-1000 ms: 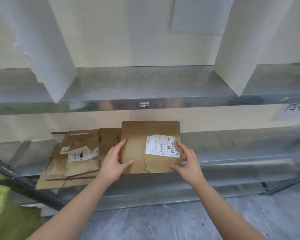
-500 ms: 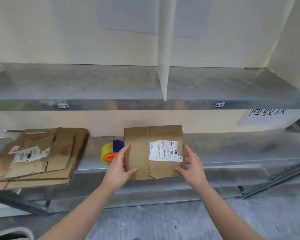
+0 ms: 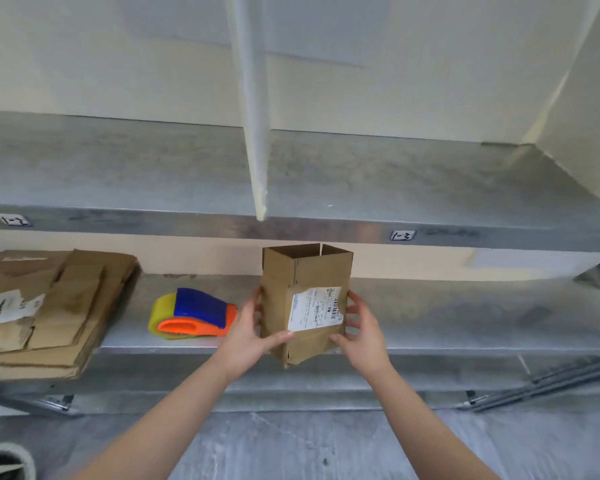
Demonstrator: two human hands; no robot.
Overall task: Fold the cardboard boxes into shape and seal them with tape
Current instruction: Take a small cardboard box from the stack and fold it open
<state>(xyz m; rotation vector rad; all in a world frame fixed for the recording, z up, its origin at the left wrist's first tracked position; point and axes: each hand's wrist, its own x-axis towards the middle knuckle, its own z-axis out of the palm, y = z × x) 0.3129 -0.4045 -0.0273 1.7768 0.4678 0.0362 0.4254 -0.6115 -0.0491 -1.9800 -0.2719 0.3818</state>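
cardboard box being held upright as open tube at shelf front edge, left grip + right grip both clasping its sides, tape dispenser lying just L of it, flat cartons beyond

Matt cardboard box, dull metal shelf

You have a single view, from the camera on your head. It faces forward and a little down, onto a metal rack close in front of you. The lower shelf crosses the middle of the frame, the upper shelf lies above it, and the floor fills the near bottom edge. Your forearms reach in from the bottom, so your left hand and right hand on the cardboard box sit near the centre. The wide lens also takes in the flattened cardboard at the left edge.
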